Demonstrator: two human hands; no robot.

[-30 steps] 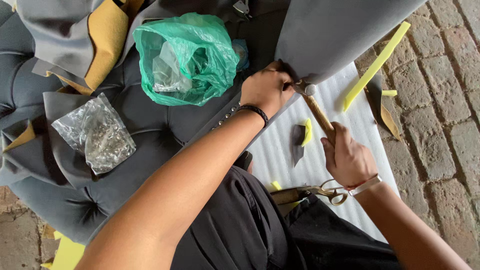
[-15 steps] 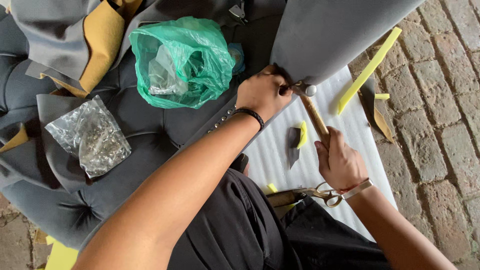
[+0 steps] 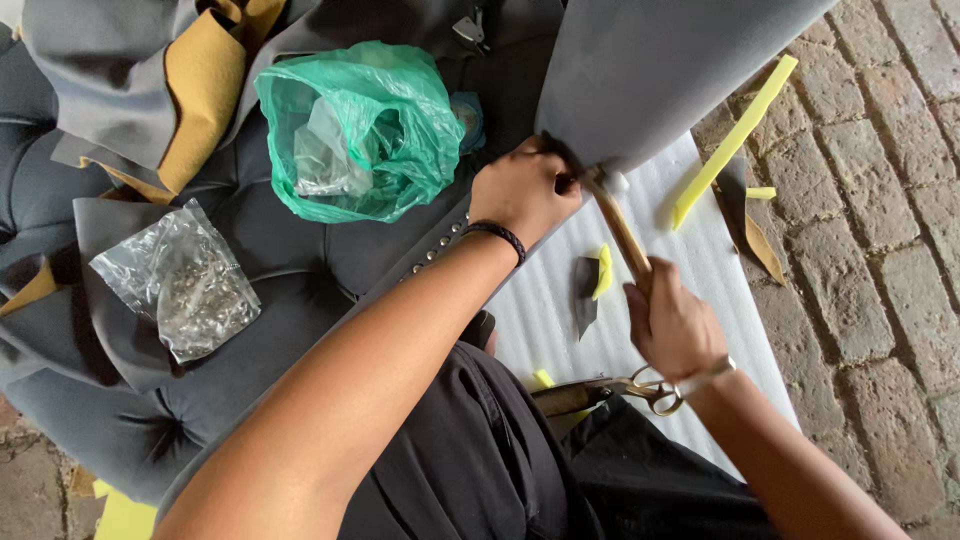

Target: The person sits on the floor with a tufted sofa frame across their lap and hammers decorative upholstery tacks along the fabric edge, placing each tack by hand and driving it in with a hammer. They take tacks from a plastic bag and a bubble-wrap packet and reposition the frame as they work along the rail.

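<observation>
We note the right hand (image 3: 672,325) closed around the lower end of a wooden-handled hammer (image 3: 618,225), whose long axis runs up and to the left from that hand, its head touching the edge of the grey fabric panel (image 3: 650,70). The left hand (image 3: 520,190) is nearer that spot, fingers pinched shut on the fabric edge just beside the hammer head.

right hand (image 3: 672,328) slid lower along the hammer (image 3: 620,232) handle, hammer head now up against the grey fabric edge (image 3: 600,160) beside the left hand (image 3: 522,190), handle steeper than a second ago
</observation>
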